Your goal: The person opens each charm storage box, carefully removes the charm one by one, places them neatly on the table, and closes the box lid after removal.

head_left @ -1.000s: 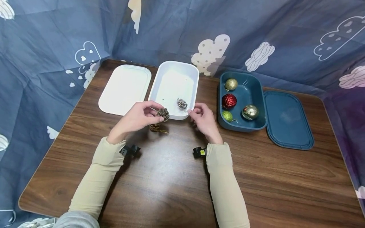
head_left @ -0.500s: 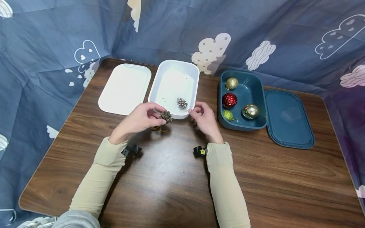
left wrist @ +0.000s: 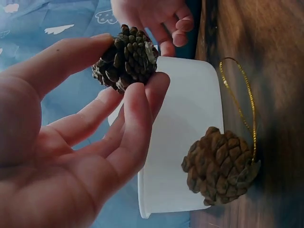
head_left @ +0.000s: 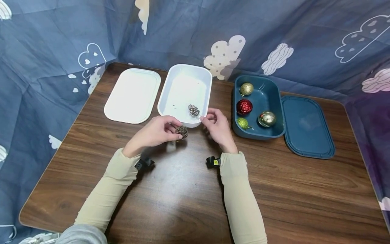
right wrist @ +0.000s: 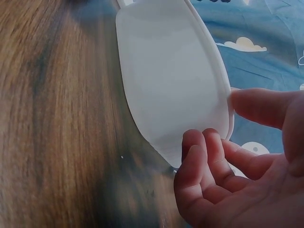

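Note:
My left hand pinches a brown pine cone between thumb and fingertips, just in front of the white box. Below that hand, a second pine cone with a gold loop lies on the table by the box; in the head view the hand mostly hides it. Inside the box, near its front right corner, sits another pine cone. My right hand holds this corner, its thumb on the rim and its curled fingers against the outer wall.
Left of the white box lies a white lid. To the right, a dark blue box contains a gold glitter ball, a red ball, a green ornament and a shiny gold ball. A blue lid is beside it.
My left hand has moved right and towards me with its pine cone, away from the box's rim. It now covers most of the table's pine cone in the head view. My right hand stays put.

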A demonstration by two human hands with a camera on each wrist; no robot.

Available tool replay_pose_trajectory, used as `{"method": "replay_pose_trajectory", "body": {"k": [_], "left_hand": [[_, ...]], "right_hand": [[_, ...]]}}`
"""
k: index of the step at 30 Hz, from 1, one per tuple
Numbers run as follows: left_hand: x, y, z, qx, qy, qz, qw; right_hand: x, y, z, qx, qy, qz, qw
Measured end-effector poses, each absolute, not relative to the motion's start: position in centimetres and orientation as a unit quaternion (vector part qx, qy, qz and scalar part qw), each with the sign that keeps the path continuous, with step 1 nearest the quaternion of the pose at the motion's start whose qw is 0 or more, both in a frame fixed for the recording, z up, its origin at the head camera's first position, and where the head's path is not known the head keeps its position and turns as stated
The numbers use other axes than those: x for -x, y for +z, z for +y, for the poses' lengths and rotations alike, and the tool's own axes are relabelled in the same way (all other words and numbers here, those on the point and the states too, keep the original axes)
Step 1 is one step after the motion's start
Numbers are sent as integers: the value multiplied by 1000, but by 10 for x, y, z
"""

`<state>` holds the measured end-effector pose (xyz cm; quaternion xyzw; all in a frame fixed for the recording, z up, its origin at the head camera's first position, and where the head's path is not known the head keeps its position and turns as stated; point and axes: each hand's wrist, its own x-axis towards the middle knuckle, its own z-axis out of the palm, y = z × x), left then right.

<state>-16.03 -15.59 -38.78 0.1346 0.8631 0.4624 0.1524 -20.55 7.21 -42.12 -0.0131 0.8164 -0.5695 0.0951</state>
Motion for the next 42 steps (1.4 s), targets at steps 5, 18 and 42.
{"method": "replay_pose_trajectory", "body": {"k": [5, 18, 42], "left_hand": [[160, -391, -151, -152, 436, 876, 140], [158, -398, -141, -148, 398, 892, 155], [149, -404, -123, -169, 313, 930, 97]], "right_hand": [[205, -420, 72, 13, -569, 817, 96], [206, -421, 74, 16, -564, 821, 85], [207, -422, 74, 15, -567, 819, 80]]}}
